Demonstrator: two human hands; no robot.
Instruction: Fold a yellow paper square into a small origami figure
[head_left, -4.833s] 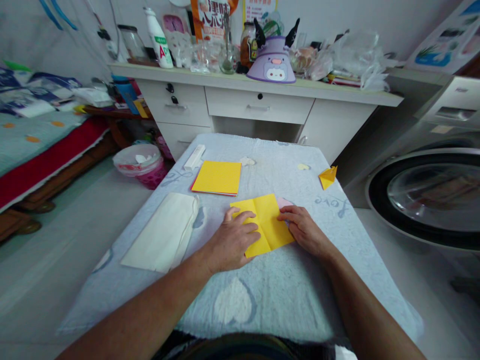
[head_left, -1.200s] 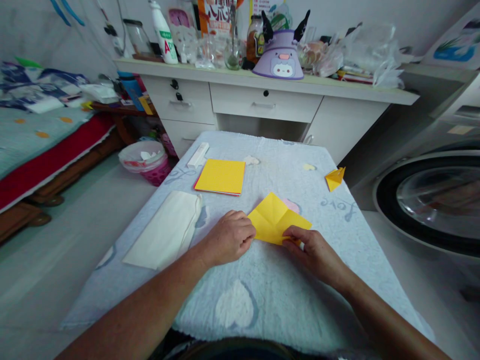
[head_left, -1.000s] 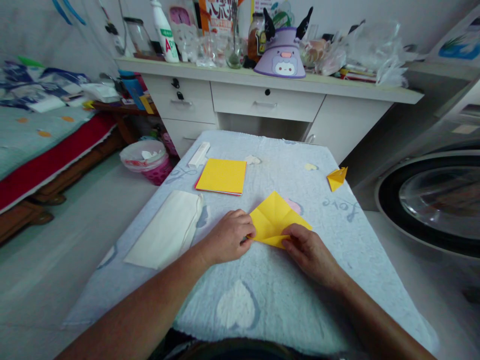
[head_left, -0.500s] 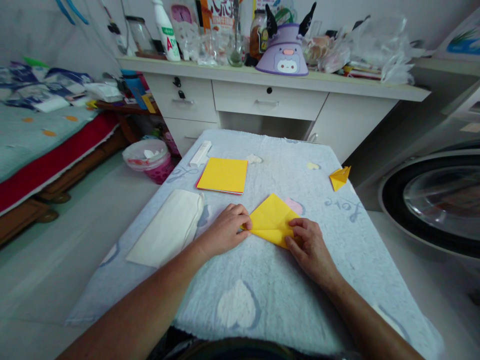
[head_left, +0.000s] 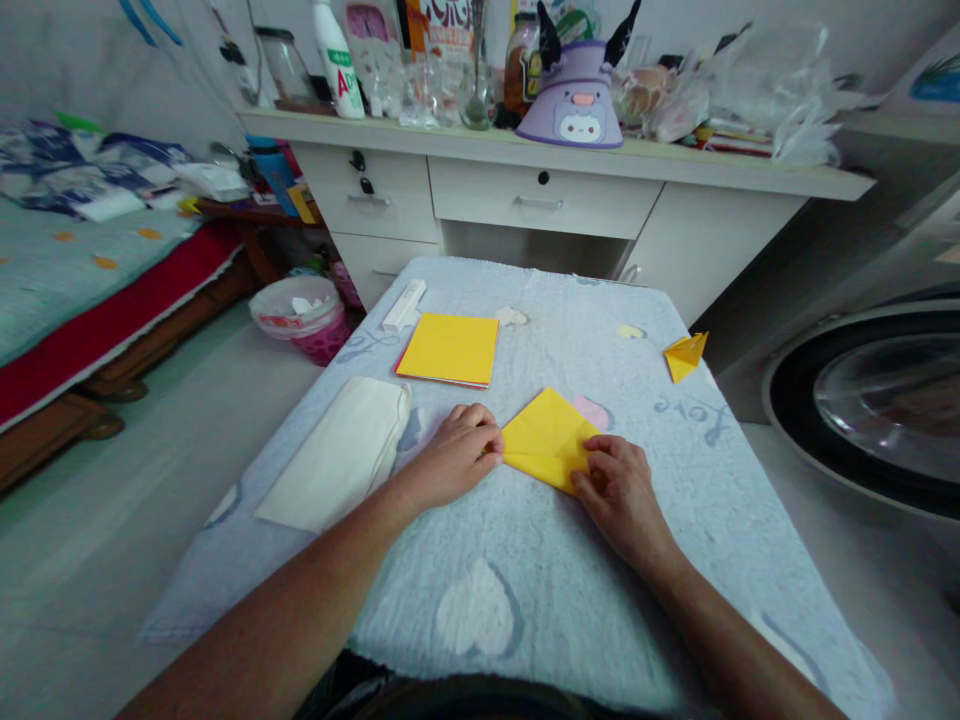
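Note:
A partly folded sheet of yellow origami paper (head_left: 546, 432) lies on the cloth-covered table between my hands, one corner pointing away from me. My left hand (head_left: 463, 455) pinches its left corner between thumb and fingers. At the right corner, my right hand (head_left: 616, 485) grips the edge, thumb below and fingertips above. A crease line runs across the lower part of the sheet. Beyond my left hand rests a stack of square paper (head_left: 448, 348), yellow on top. Near the table's right edge stands a small folded yellow paper piece (head_left: 685, 357).
A cream cloth-like pouch (head_left: 337, 455) lies left of my left forearm. A narrow white box (head_left: 404, 305) sits at the far left of the table (head_left: 480, 605). Past the table are a white cabinet (head_left: 540, 200), a pink waste bin (head_left: 300, 310) and a front-loading washing machine (head_left: 877, 400).
Both hands keep hold of the paper with barely any shift. The sheet's creased surface looks slightly flatter now. The whole view has moved a little.

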